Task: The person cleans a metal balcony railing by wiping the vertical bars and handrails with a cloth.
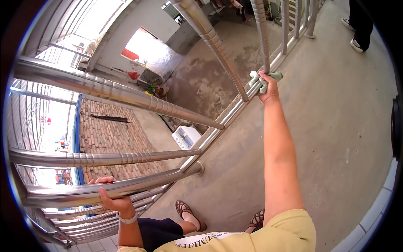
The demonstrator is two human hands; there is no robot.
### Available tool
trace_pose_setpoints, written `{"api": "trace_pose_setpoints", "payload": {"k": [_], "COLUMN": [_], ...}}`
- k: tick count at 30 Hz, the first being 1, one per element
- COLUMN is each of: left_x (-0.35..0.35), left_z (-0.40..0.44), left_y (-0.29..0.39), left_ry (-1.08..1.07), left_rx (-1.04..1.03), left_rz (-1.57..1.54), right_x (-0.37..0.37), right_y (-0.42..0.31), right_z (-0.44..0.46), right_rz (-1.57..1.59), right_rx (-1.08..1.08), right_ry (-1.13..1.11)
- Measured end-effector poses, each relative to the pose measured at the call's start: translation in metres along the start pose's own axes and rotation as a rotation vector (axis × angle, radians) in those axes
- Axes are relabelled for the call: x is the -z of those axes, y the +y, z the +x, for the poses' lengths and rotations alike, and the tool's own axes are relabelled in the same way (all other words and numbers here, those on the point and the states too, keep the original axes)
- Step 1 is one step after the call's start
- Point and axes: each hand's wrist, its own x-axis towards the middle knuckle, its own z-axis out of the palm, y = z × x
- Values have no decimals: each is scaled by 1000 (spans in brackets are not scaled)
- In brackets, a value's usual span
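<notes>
My right hand (270, 89) is stretched far forward, closed on a pale grey-green cloth (276, 76). The cloth is bunched against the bottom rail (218, 131) of a metal railing, close to the foot of an upright bar (261, 33). My left hand (117, 203), with a band at the wrist, grips a thick shiny railing post (142, 186). Its thumb lies on the near side and its fingertips show over the far side. Ringed steel bars (126, 95) stand between the two hands.
Grey concrete floor (336, 134) runs along the railing. Beyond the bars, lower down, are a courtyard (201, 71), a white washing machine (186, 137) and a tiled brick-coloured roof (113, 134). Another person's legs (360, 25) stand at the upper right.
</notes>
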Motion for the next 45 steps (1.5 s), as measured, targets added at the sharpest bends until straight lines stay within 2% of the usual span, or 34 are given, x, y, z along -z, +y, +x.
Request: {"api": "trace_pose_setpoints", "payload": {"k": [3, 6, 7, 9, 11, 13, 16, 19, 21, 24, 27, 28, 29, 31, 32, 33, 35, 36, 37, 39, 40, 42, 43, 45], "left_x": [1, 0, 2, 3, 4, 2, 2, 5, 2, 1, -1, -1, -1, 0, 0, 2, 0, -1, -2, -3, -3, 0, 1, -1], "left_z": [0, -2, -4, -1, -3, -3, -2, -6, -4, -3, -2, -4, -3, -3, -2, -4, -2, -6, -4, -7, -4, -4, -3, -3], "left_y": [0, 0, 1, -1, 1, 1, 1, 3, 4, 6, 7, 7, 7, 7, 7, 6, 6, 6, 7, 7, 8, 6, 7, 11], "left_ry": [-12, 20, 17, 7, 2, 27, 25, 14, 8, 3, 20, 30, 42, 24, 30, 23, 10, 18, 38, 38, 56, 38, 30, 23], "left_rx": [-3, 45, 58, 40, 67, 53, 70, 84, 66, 64, 65, 64, 62, 58, 58, 59, 62, 93, 94, 125, 118, 125, 107, 124], "left_rz": [-1, -92, -97, -70, -88, -37, -57, -71, -25, -18, -22, -32, -37, -1, -1, 6, 8, 7, -5, -11, -22, -14, -9, 1], "right_x": [-4, -8, -18, -3, 12, -1, -4, -7, 6, 18, 19, -19, -14, -19, -17, -22, -34, -38, -43, -37, -34, -19, -24, -27], "right_y": [5, 13, 17, 24, 35, 35, 47, 55, 52, 36, 22, 2, 1, -1, 1, 7, 18, 25, 27, 31, 32, 29, 23, 12], "right_z": [7, 8, 1, 13, 15, -9, -34, -52, -57, -70, -65, -87, -78, -70, -72, -78, -83, -93, -96, -94, -85, -68, -61, -54], "right_rz": [-73, -187, -324, -456, -995, -922, -1064, -834, -815, -733, -1066, -1114, -1121, -927, -926, -932, -1296, -1326, -1282, -1261, -1260, -1650, -1650, -1991], "right_rx": [26, 195, 310, 337, 387, 352, 342, 356, 305, 279, 494, 352, 358, 498, 597, 583, 1000, 915, 867, 535, 534, 961, 960, 846], "right_ry": [121, 381, 491, 558, 621, 578, 482, 500, 498, 367, 418, 476, 466, 401, 284, 289, 283, -19, 17, 30, 30, -95, -95, -111]}}
